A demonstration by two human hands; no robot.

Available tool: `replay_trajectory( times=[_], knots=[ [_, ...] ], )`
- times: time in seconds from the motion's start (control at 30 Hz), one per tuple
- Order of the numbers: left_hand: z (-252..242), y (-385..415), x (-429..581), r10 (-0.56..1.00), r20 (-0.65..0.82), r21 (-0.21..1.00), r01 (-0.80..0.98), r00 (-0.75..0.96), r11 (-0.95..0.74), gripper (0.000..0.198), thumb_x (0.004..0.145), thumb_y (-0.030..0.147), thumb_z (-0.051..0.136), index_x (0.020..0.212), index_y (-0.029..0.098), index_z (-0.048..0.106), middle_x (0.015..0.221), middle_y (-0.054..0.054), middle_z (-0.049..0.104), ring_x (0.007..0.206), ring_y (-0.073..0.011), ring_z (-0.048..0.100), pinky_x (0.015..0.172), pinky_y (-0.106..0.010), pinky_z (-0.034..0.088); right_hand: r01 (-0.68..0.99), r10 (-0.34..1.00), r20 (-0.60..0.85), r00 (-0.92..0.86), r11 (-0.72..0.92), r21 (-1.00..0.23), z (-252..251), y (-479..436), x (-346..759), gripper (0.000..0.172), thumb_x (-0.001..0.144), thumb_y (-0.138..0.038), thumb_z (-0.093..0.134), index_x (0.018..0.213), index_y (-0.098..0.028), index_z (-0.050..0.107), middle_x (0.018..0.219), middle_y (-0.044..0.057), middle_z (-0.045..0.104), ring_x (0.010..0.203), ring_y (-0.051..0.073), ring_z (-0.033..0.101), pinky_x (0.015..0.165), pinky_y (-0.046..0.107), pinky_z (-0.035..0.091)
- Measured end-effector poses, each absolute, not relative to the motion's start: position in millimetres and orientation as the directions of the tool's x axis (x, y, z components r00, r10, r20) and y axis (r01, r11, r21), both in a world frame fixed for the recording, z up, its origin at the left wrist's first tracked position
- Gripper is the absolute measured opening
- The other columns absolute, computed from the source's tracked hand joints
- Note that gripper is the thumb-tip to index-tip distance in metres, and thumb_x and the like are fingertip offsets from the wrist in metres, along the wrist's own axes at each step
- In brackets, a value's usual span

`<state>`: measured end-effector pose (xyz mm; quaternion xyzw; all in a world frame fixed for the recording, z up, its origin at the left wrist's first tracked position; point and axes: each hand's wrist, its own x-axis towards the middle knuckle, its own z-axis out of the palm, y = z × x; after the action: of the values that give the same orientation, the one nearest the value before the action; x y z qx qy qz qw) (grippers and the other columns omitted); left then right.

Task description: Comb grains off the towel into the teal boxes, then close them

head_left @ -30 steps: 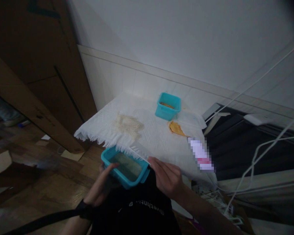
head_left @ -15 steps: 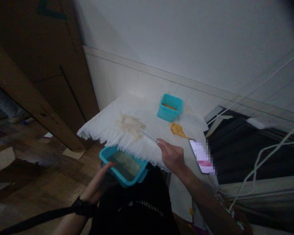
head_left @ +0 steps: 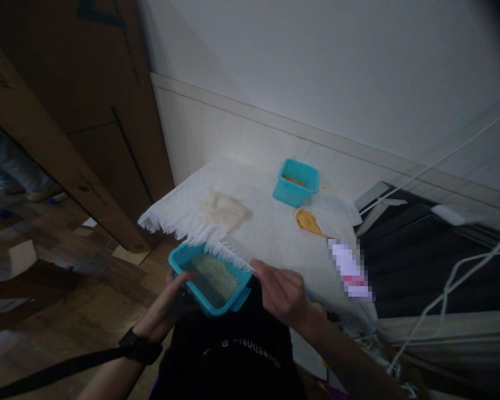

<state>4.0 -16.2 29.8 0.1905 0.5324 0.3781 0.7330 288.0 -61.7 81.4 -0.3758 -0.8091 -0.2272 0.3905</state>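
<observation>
My left hand (head_left: 166, 308) grips a teal plastic tub (head_left: 210, 279) holding pale grains, and keeps it just below the fringed front edge of a white cloth (head_left: 270, 228). My right hand (head_left: 281, 291) is closed on a thin white flat strip (head_left: 233, 247) whose far end lies at the cloth edge above the tub. A thin patch of pale grains (head_left: 229, 205) remains on the cloth.
A second teal tub (head_left: 296, 182) with brown grains stands at the back of the cloth, an orange-brown pile (head_left: 309, 222) beside it. A phone (head_left: 350, 269) lies at the cloth's right edge. Brown cardboard (head_left: 66, 111) leans at left. White cables (head_left: 450, 278) hang right.
My right hand pushed the strip out to the grain patch, then drew it back to the cloth edge. The patch is thinner and the tub holds more grains.
</observation>
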Motion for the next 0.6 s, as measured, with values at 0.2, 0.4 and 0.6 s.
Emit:
replay_trajectory(
  times=[0.2, 0.4, 0.6],
  knots=[
    [30.0, -14.2, 3.2, 0.749, -0.638, 0.67, -0.351, 0.178, 0.654, 0.079, 0.071, 0.039, 0.106, 0.135, 0.034, 0.061, 0.128, -0.011, 0.076, 0.112, -0.0375, 0.078, 0.08, -0.046, 0.07, 0.747, 0.46, 0.804, -0.377, 0.664, -0.029, 88.8, -70.0, 274.6, 0.042, 0.111, 0.0, 0.051, 0.146, -0.012, 0.071, 0.109, 0.011, 0.093, 0.091, 0.018, 0.09, 0.08, 0.024, 0.073],
    [33.8, -12.8, 0.4, 0.797, -0.589, 0.738, -0.314, 0.132, 0.597, 0.081, 0.064, 0.043, 0.108, 0.132, 0.031, 0.066, 0.134, -0.011, 0.075, 0.112, -0.0351, 0.075, 0.082, -0.048, 0.071, 0.854, 0.472, 0.854, -0.22, 0.516, -0.065, 93.9, -24.7, 312.2, 0.028, 0.111, -0.007, 0.062, 0.126, -0.016, 0.084, 0.097, 0.007, 0.093, 0.067, 0.017, 0.086, 0.067, 0.021, 0.067],
    [41.2, -8.9, -0.4, 0.8, -0.59, 0.737, -0.33, 0.109, 0.589, 0.081, 0.055, 0.05, 0.111, 0.121, 0.032, 0.066, 0.125, -0.009, 0.08, 0.093, -0.0315, 0.076, 0.073, -0.046, 0.068, 0.829, 0.466, 0.842, -0.273, 0.558, -0.04, 80.8, 7.1, 322.6, 0.025, 0.112, -0.01, 0.062, 0.119, -0.014, 0.086, 0.097, 0.011, 0.093, 0.067, 0.018, 0.086, 0.062, 0.024, 0.065]
  ],
)
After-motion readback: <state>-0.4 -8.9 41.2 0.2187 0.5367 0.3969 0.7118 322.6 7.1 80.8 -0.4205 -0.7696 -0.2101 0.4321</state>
